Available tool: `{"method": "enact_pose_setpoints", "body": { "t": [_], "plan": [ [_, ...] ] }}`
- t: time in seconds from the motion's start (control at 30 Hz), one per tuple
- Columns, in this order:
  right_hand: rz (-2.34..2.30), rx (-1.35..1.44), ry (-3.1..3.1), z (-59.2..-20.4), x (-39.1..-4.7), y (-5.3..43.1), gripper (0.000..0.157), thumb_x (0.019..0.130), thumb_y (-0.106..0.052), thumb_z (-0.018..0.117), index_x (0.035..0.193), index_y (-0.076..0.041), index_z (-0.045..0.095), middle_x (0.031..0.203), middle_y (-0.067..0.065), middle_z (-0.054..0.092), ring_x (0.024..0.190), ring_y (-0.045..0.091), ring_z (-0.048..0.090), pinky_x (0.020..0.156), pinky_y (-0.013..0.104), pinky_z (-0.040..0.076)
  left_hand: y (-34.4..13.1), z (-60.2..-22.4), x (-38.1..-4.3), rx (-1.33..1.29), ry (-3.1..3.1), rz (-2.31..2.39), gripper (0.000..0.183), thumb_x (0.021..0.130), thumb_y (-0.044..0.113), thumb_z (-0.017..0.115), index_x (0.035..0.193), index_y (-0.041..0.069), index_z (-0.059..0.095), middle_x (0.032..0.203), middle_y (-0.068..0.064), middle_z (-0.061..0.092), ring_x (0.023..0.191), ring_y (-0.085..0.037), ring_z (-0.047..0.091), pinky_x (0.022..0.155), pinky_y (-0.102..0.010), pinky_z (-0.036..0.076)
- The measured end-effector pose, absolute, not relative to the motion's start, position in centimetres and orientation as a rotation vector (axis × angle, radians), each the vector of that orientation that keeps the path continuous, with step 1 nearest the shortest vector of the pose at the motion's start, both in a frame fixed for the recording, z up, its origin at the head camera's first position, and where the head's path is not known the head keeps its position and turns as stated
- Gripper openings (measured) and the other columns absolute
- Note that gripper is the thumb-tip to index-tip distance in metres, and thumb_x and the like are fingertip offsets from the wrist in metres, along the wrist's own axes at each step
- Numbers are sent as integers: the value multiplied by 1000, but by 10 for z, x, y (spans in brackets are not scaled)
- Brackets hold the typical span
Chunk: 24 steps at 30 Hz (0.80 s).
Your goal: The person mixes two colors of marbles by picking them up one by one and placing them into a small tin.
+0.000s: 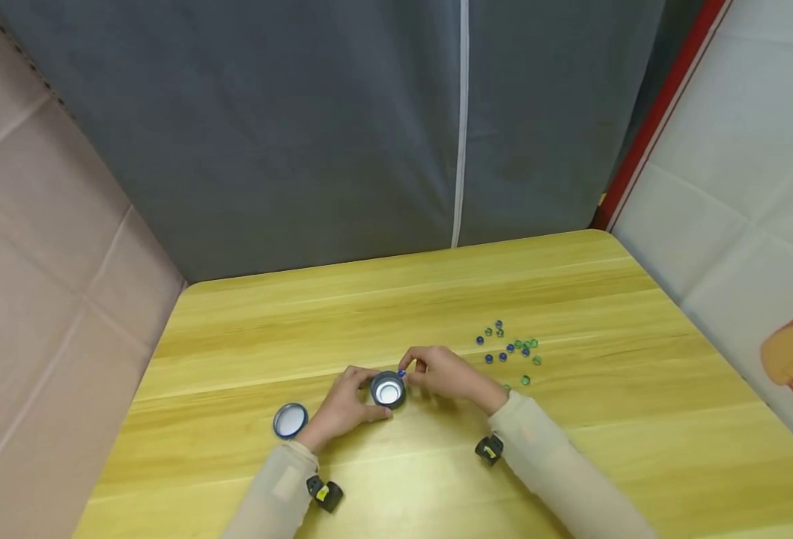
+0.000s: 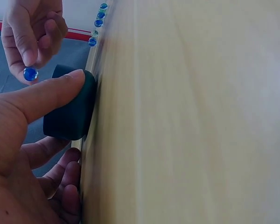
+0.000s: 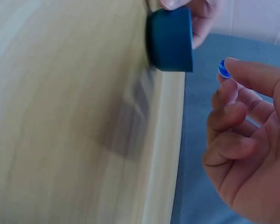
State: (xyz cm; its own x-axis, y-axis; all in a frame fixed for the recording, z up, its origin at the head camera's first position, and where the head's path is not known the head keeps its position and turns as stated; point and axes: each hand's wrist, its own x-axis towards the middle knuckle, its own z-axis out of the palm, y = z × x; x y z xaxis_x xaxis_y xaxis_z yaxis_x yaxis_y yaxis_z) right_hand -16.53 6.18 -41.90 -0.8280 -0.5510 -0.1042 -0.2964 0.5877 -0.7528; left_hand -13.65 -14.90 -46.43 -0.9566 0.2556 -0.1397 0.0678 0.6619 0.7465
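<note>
Two pale sleeves (image 1: pixel 268 490) come in from the near edge, each with a small black camera (image 1: pixel 326 495) at the wrist. Nearest on the wood-grained table (image 1: pixel 268 337) is a round lid (image 1: pixel 290 421) with a blue rim and whitish inside, just left of the left hand (image 1: pixel 342 406). That hand grips a small dark blue-green container (image 1: pixel 388 391), thumb on the near side and forefinger on the far side, spread only as wide as its wall; the container stands upright, mouth up, showing a bright silvery bottom. At its right, the right hand (image 1: pixel 442 372) pinches a blue marble (image 2: pixel 30 73) between thumb and forefinger, its other fingers loosely curled; both wrist views show the marble higher than the container's rim and apart from it. Farther off to the right, over a dozen blue and green loose marbles (image 1: pixel 510 348) lie scattered on the table. Behind the table's far edge hangs a dark grey curtain (image 1: pixel 302 150) with a white strip (image 1: pixel 461 120), between a pinkish left wall (image 1: pixel 39 299) and a white, red-edged right wall (image 1: pixel 726 165).
</note>
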Motion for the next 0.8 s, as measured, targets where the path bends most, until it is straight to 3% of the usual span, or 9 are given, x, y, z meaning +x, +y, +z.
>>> {"method": "enact_pose_setpoints", "body": {
  "t": [0.33,0.8],
  "plan": [
    [-1079,-690,2448,-440,-157,50,15,88,-18,60,102,-15,66,61,-3,53,45,7,43,44,20,36,-155,-468,-130,242,2658,1152,63,64,33,83,119,15,58,115,-4,51,109,-25,48,91,-45,43],
    [-1088,-635,2476,-435,-161,60,18,88,-17,60,104,-14,65,62,-3,51,47,8,44,45,21,37,-148,-463,-135,248,2665,1176,63,65,31,83,120,14,58,115,-3,52,109,-24,48,91,-45,43]
  ]
}}
